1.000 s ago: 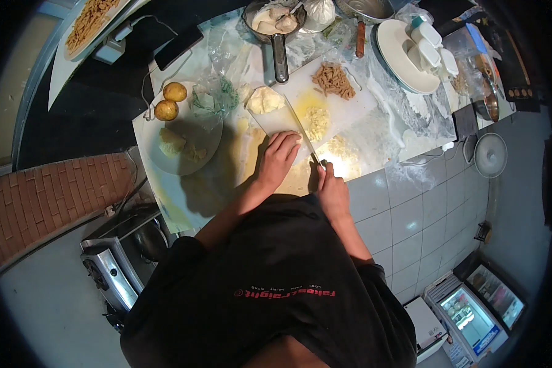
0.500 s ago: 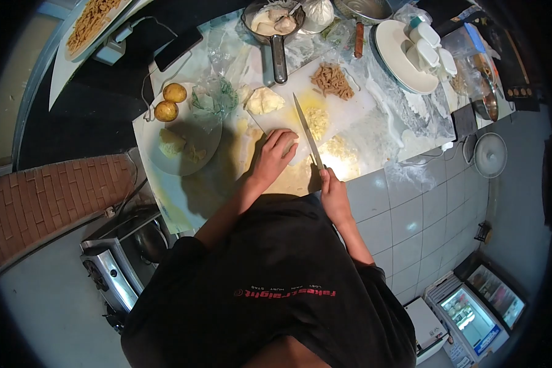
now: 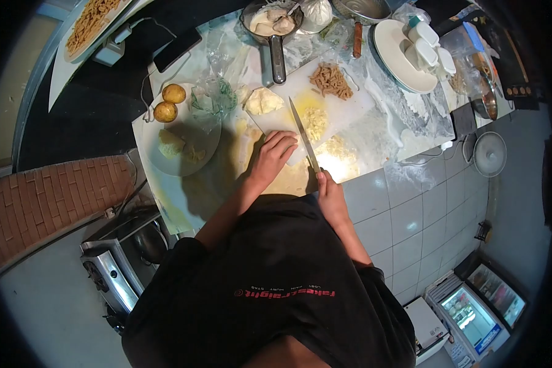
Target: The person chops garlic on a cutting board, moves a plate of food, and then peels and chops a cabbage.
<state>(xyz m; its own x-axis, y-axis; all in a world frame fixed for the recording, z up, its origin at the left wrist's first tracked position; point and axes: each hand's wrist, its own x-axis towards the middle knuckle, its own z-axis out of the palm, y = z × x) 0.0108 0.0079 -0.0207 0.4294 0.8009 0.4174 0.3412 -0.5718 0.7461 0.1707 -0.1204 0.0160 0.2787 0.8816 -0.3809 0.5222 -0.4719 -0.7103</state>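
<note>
My right hand [image 3: 332,195] grips the handle of a long kitchen knife [image 3: 302,129], its blade angled up across the white cutting board [image 3: 349,111]. Beside the blade, my left hand [image 3: 276,156] has its fingers curled over a pale piece of food [image 3: 296,141], mostly hidden under the fingertips. Just right of the knife lies a heap of small chopped pale-yellow bits [image 3: 316,122]. Farther up the board rests a pile of brown strips [image 3: 331,81]. A pale-yellow lump [image 3: 264,101] sits at the board's left edge.
To the left are a plate [image 3: 159,162] with pale food, two brownish-yellow round items [image 3: 170,103], and a plastic bag [image 3: 211,101]. A pan [image 3: 277,55] stands at the back, a white oval plate [image 3: 391,55] with white containers at the right.
My right hand and the knife have shifted slightly left, bringing the blade closer to my left hand. My left hand stays in nearly the same place.
</note>
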